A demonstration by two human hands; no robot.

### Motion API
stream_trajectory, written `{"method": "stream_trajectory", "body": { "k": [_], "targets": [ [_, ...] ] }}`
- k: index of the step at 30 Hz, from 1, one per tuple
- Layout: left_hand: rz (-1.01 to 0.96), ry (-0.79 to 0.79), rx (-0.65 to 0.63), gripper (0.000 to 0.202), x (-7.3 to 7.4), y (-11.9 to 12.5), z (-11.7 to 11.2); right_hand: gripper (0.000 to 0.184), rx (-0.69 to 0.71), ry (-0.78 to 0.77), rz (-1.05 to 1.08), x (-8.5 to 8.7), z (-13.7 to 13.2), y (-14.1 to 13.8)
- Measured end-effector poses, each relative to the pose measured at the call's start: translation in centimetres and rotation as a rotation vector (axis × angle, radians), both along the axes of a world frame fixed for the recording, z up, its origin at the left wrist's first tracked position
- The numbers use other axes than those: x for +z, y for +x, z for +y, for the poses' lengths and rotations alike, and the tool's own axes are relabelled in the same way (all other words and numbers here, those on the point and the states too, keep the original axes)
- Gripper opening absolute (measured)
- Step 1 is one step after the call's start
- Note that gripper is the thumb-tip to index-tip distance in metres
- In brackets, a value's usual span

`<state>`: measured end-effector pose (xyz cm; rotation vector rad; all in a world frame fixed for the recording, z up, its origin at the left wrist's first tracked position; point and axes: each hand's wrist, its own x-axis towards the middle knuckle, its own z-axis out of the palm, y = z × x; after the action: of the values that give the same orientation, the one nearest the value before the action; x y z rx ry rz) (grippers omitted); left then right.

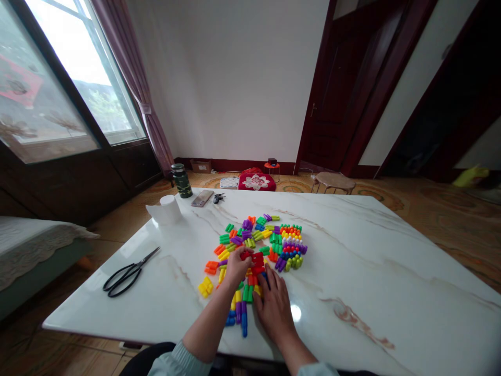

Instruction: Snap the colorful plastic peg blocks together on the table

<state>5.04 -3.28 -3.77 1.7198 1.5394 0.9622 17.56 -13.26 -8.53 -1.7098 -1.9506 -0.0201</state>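
A heap of small coloured plastic peg blocks (260,240) lies on the white marble table (371,271). My left hand (236,267) is closed in a pinch on a red block (246,255) at the heap's near edge. My right hand (274,303) rests beside it, fingers curled over red blocks (258,262), which look joined to the one in my left hand. A joined row of yellow, purple, green and blue blocks (240,308) lies between my wrists. A tight cluster of upright blocks (291,243) stands at the heap's right side.
Black scissors (129,274) lie at the table's left. A paper roll (168,209), a green flask (182,181), a phone (202,198) and keys (218,198) sit at the far left corner. A stool (334,181) stands on the floor beyond, and a bed (35,250) at left.
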Motion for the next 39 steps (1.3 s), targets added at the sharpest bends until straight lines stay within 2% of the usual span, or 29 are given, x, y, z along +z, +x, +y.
{"method": "stream_trajectory", "body": {
  "k": [3, 5, 7, 10, 14, 18, 21, 24, 26, 30, 34, 37, 39],
  "targets": [
    [-0.082, -0.029, -0.009, 0.026, 0.1, -0.4, -0.5, 0.047, 0.011, 0.003, -0.017, -0.1, 0.1, 0.1],
    [-0.064, 0.004, -0.005, 0.028, 0.1, -0.9, -1.1, 0.047, 0.015, 0.012, -0.030, -0.3, 0.1, 0.2],
    [0.055, 0.103, -0.026, 0.033, 0.0, -1.6, -2.0, 0.046, 0.022, 0.023, -0.043, -0.3, 0.1, 0.3],
    [0.321, 0.238, -0.131, 0.041, -0.7, -2.7, -3.8, 0.045, 0.033, 0.033, -0.054, -0.1, 0.1, 0.2],
    [0.552, 0.230, -0.207, 0.053, -1.8, -3.3, -5.5, 0.045, 0.032, 0.012, -0.052, 0.2, 0.1, 0.1],
    [0.612, 0.234, -0.200, 0.052, -2.2, -3.1, -5.7, 0.047, 0.076, 0.040, 0.025, 0.0, -0.2, 0.5],
    [0.589, 0.247, -0.186, 0.052, -2.1, -2.9, -5.7, 0.046, 0.098, 0.156, 0.154, -0.3, 0.0, 1.5],
    [0.562, 0.250, -0.177, 0.051, -2.1, -2.8, -5.8, 0.040, 0.077, 0.279, 0.263, -0.2, 1.6, 2.5],
    [0.554, 0.246, -0.176, 0.051, -2.0, -2.8, -5.9, 0.038, 0.062, 0.300, 0.272, 0.4, 3.7, 2.6],
    [0.548, 0.237, -0.175, 0.053, -1.9, -2.9, -5.9, 0.046, 0.020, 0.136, 0.111, 2.2, 8.0, 1.1],
    [0.529, 0.234, -0.170, 0.052, -2.1, -2.8, -5.8, 0.048, -0.077, -0.058, -0.095, 3.3, 10.0, -0.6],
    [0.507, 0.238, -0.170, 0.055, -2.3, -2.9, -5.8, 0.046, -0.106, -0.052, -0.132, 3.4, 10.4, -0.8],
    [0.485, 0.243, -0.166, 0.063, -2.3, -2.9, -5.8, 0.046, -0.075, -0.017, -0.056, 3.3, 10.2, -0.5]
  ]
}}
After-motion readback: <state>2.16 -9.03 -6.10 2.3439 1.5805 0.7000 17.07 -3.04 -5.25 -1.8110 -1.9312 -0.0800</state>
